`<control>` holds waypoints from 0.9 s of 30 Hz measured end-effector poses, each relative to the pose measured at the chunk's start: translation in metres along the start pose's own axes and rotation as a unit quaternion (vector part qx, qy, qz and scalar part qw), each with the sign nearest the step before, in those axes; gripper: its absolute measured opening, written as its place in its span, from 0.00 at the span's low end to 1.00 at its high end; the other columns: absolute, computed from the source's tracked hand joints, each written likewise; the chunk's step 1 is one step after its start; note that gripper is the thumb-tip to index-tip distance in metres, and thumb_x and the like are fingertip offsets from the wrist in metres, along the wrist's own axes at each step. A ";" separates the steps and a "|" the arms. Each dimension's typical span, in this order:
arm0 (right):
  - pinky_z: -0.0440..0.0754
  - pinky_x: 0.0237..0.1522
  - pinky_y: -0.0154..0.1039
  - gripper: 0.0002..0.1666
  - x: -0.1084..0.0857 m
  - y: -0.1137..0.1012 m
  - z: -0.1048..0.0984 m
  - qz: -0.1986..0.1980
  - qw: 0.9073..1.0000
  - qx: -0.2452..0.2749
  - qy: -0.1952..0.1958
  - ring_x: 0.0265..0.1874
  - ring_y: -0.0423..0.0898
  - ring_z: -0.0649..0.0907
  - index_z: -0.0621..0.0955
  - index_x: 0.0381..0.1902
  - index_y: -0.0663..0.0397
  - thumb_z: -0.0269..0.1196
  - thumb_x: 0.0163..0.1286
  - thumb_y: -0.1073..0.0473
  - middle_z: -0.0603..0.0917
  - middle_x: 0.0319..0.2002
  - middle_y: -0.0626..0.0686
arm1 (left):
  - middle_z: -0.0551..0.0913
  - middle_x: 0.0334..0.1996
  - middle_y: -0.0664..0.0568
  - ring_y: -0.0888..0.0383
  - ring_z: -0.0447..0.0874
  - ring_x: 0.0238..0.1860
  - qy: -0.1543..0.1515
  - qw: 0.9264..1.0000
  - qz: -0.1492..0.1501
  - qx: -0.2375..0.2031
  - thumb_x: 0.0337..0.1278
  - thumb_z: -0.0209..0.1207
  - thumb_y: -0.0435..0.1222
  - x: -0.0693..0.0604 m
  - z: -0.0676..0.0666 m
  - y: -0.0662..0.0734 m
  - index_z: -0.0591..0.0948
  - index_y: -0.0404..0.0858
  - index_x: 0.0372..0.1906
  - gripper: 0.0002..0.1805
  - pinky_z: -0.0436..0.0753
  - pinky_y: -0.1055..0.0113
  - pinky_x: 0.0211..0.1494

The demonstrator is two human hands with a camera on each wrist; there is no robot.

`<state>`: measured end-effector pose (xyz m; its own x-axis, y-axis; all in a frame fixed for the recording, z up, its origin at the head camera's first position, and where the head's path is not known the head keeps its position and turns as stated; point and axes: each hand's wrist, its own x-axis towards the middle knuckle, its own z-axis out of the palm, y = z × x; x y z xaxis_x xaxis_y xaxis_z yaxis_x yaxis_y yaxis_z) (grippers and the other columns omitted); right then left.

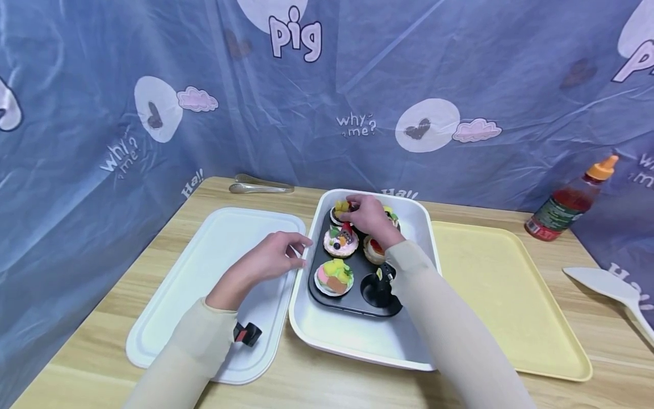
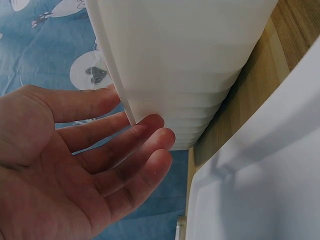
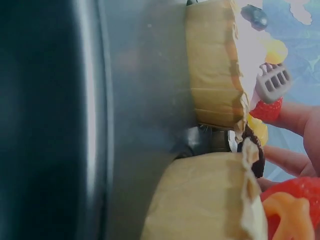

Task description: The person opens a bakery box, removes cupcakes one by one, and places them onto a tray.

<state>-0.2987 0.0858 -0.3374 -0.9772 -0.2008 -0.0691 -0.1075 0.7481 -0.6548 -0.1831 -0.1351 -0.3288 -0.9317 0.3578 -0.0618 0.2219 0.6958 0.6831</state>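
Note:
A black muffin pan (image 1: 352, 305) lies inside a deep white bin (image 1: 357, 345), with several decorated cupcakes in its cups. My right hand (image 1: 372, 218) reaches over the pan, its fingertips pinching the back-left cupcake (image 1: 337, 211), dark with yellow topping. In the right wrist view that dark cupcake (image 3: 253, 150) is partly hidden behind paper liners. Nearer are a pink-cream cupcake (image 1: 341, 244) with a strawberry, a fruit-topped one (image 1: 333, 278) and a red-topped one (image 1: 374, 250). My left hand (image 1: 273, 255) touches the bin's left rim, fingers fairly straight in the left wrist view.
Left of the bin lies a white tray (image 1: 204, 272); right of it, a yellow tray (image 1: 501, 295). Metal tongs (image 1: 261, 186) lie at the back left. A red sauce bottle (image 1: 569, 207) and white spoon (image 1: 608, 287) are on the right. A blue printed sheet (image 1: 327, 130) hangs behind.

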 end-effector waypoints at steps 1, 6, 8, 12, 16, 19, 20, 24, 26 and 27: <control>0.74 0.67 0.48 0.34 0.000 0.000 0.000 0.001 1.000 0.002 0.000 0.64 0.55 0.79 0.74 0.69 0.57 0.69 0.67 0.55 0.80 0.63 0.61 | 0.85 0.41 0.46 0.55 0.82 0.39 0.000 1.000 -0.001 0.000 0.57 0.66 0.29 0.000 0.000 0.000 0.82 0.33 0.57 0.20 0.79 0.64 0.45; 0.76 0.65 0.47 0.32 0.000 0.000 0.001 0.002 1.000 0.020 0.009 0.63 0.54 0.80 0.75 0.68 0.58 0.69 0.67 0.58 0.81 0.62 0.61 | 0.85 0.41 0.46 0.55 0.82 0.40 0.000 1.000 -0.005 -0.006 0.57 0.66 0.29 -0.001 0.000 0.001 0.82 0.33 0.57 0.20 0.78 0.64 0.45; 0.77 0.64 0.47 0.31 0.000 0.001 0.001 -0.001 1.000 0.025 0.016 0.62 0.54 0.81 0.76 0.67 0.58 0.69 0.67 0.60 0.82 0.62 0.61 | 0.85 0.41 0.46 0.55 0.82 0.40 0.000 1.000 -0.006 -0.009 0.57 0.67 0.29 -0.001 -0.001 0.002 0.82 0.33 0.57 0.21 0.78 0.64 0.45; 0.76 0.65 0.47 0.30 0.000 0.002 0.002 -0.003 0.999 0.028 0.025 0.62 0.54 0.81 0.77 0.66 0.57 0.69 0.67 0.61 0.82 0.62 0.60 | 0.85 0.41 0.46 0.55 0.82 0.39 -0.007 1.000 -0.006 -0.011 0.57 0.67 0.29 -0.001 -0.001 0.002 0.82 0.33 0.57 0.21 0.79 0.64 0.46; 0.77 0.63 0.47 0.30 -0.001 0.001 0.002 0.000 0.999 0.031 0.027 0.61 0.54 0.81 0.77 0.66 0.58 0.69 0.66 0.61 0.82 0.61 0.60 | 0.86 0.41 0.46 0.57 0.83 0.39 -0.014 1.000 -0.001 -0.003 0.58 0.67 0.30 -0.001 -0.002 0.000 0.81 0.33 0.58 0.22 0.80 0.62 0.48; 0.79 0.61 0.47 0.31 -0.002 0.000 0.003 0.002 0.999 0.032 0.023 0.60 0.54 0.81 0.77 0.67 0.58 0.68 0.66 0.62 0.82 0.61 0.61 | 0.86 0.42 0.46 0.58 0.84 0.39 -0.017 1.000 0.005 -0.002 0.57 0.67 0.31 -0.001 -0.003 -0.001 0.81 0.33 0.59 0.23 0.80 0.62 0.50; 0.79 0.61 0.47 0.31 -0.002 0.000 0.003 0.003 0.999 0.033 0.021 0.60 0.54 0.82 0.76 0.67 0.58 0.68 0.66 0.62 0.82 0.61 0.61 | 0.86 0.42 0.46 0.58 0.84 0.39 -0.017 1.000 0.009 -0.004 0.57 0.67 0.32 -0.001 -0.003 -0.002 0.81 0.33 0.60 0.24 0.80 0.62 0.50; 0.78 0.61 0.47 0.31 -0.002 -0.002 0.002 0.008 0.999 0.030 0.021 0.60 0.54 0.81 0.77 0.66 0.58 0.69 0.66 0.61 0.82 0.61 0.60 | 0.85 0.43 0.45 0.59 0.85 0.40 -0.022 1.000 0.011 -0.016 0.56 0.68 0.32 0.000 -0.003 -0.004 0.80 0.33 0.61 0.25 0.81 0.62 0.50; 0.78 0.62 0.46 0.31 -0.002 -0.002 0.002 0.008 0.999 0.027 0.024 0.60 0.54 0.82 0.77 0.66 0.58 0.69 0.65 0.62 0.82 0.61 0.60 | 0.85 0.43 0.45 0.58 0.84 0.40 -0.022 1.000 0.009 -0.021 0.56 0.69 0.32 0.001 -0.003 -0.006 0.80 0.33 0.61 0.26 0.81 0.62 0.49; 0.78 0.62 0.46 0.31 -0.002 -0.003 0.002 0.008 0.999 0.026 0.025 0.60 0.54 0.82 0.78 0.65 0.58 0.69 0.65 0.62 0.83 0.60 0.60 | 0.85 0.43 0.45 0.58 0.84 0.40 -0.021 0.999 0.007 -0.023 0.56 0.69 0.33 0.001 -0.003 -0.006 0.80 0.33 0.61 0.26 0.80 0.63 0.49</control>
<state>-0.2963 0.0831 -0.3370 -0.9867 -0.1564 -0.0440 -0.0826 0.7164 -0.6928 -0.1866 -0.1409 -0.3311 -0.9157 0.3933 -0.0821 0.2198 0.6614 0.7171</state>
